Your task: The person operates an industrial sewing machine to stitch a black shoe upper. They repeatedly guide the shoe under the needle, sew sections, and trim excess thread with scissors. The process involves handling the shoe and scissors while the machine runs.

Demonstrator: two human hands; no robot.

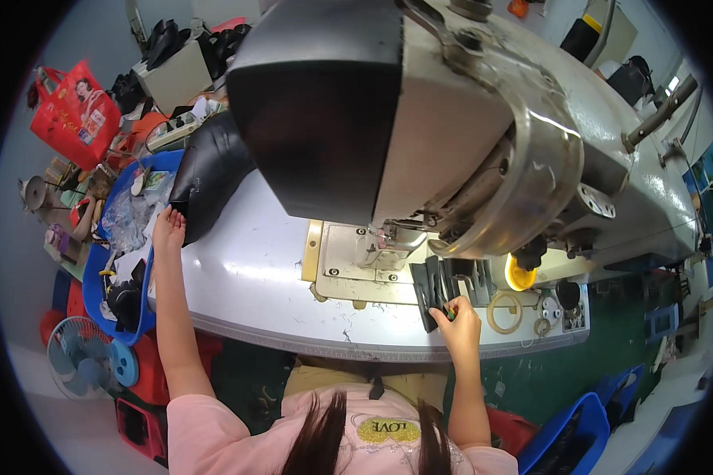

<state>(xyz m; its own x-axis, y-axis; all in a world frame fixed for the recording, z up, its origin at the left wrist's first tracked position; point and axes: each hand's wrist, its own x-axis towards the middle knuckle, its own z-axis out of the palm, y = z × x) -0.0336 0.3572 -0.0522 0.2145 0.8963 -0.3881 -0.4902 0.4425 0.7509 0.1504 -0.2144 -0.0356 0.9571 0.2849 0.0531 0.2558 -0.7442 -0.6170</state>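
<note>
At the left of the table my left hand (pixel 170 228) has its fingers closed at the lower edge of a large black leather piece (pixel 212 170). That piece lies partly on the table, its far end behind the machine head. My right hand (pixel 458 323) is closed at the near end of a flat black strip (pixel 423 291), right of the needle area. A small green and orange object (pixel 451 314) shows between its fingers; its kind cannot be made out. More dark strips (pixel 475 286) lie beyond this hand. The sewing machine (pixel 491 119) stands above, its needle plate (pixel 348 273) between my hands.
Blue baskets (pixel 152 305) with plastic bags and scraps stand at the left edge of the white table (pixel 238 269). A tape roll (pixel 505 312) and bobbins (pixel 548 307) lie right of my right hand. A fan (pixel 79 356) stands lower left, a blue crate (pixel 566 435) lower right.
</note>
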